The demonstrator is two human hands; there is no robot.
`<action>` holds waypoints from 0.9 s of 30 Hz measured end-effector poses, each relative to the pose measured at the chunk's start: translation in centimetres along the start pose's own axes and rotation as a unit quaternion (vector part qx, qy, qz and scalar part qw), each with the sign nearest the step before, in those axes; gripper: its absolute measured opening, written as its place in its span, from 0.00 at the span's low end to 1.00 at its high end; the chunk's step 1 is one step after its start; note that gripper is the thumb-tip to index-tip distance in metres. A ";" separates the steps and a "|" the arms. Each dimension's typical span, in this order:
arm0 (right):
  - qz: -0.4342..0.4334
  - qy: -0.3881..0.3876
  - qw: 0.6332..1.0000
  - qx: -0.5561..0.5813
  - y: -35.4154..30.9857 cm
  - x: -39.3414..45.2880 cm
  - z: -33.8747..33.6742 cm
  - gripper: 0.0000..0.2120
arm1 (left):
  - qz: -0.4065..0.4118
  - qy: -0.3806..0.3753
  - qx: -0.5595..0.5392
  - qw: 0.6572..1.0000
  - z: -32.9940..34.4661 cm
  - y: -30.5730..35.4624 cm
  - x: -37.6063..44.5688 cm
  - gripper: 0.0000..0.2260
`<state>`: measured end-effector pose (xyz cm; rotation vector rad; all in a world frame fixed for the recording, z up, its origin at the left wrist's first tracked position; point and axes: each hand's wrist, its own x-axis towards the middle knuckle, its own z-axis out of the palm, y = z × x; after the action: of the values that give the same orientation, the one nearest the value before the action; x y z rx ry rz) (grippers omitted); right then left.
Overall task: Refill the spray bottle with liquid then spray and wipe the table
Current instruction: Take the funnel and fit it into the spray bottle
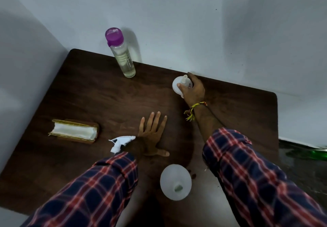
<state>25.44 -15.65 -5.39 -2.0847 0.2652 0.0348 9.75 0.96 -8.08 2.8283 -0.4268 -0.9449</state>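
Head view, looking down on dark table (88, 94); right hand (193, 89) far side, fingers curled round white spray bottle (178, 85), bottle standing near the table's back edge, neck open with no sprayer on it; left hand (152, 134) flat on the table, fingers straight and spread, holding nothing; hands well apart. Spray head (120, 142) lying loose on the table, just outside the left wrist, so already unscrewed. White funnel (175, 181) nearest the body, between the two forearms, not yet in the bottle neck. Refill bottle (122, 53) with purple cap beyond the left hand, against the wall, cap on, clear liquid inside. Folded cloth (74, 132) well out to the left of the left hand, untouched by either hand. Liquid level in the spray bottle hidden by the right hand, possibly empty. Judgement: early stage; opening done; funnel placing, pouring, recapping, spraying, wiping all left.
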 end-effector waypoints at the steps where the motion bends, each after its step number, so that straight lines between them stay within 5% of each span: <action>1: -0.010 0.017 1.000 0.012 0.2 0.3 0.4 0.23 | 0.001 0.002 0.000 1.000 0.1 0.0 0.1 0.60; 10: -0.006 0.029 0.994 0.107 -1.6 -2.1 -1.5 0.10 | 0.009 0.029 -0.016 0.999 0.1 -0.1 -0.1 0.60; 17: 0.042 0.029 0.979 0.199 -6.2 -15.3 -9.0 0.13 | 0.000 0.038 -0.029 0.999 -2.3 0.2 -5.5 0.60; 21: 0.181 0.058 0.927 0.324 -7.1 -20.8 -13.0 0.15 | -0.023 0.043 -0.078 0.996 -3.6 1.0 -7.0 0.50; 27: 0.291 -0.107 0.807 0.502 -7.2 -26.7 -17.4 0.25 | -0.025 0.175 -0.301 0.937 -2.7 2.0 -12.0 0.23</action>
<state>-0.64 -22.44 13.16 -0.8713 0.6187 0.4082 1.77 2.81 1.31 2.3639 -0.0086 -0.4477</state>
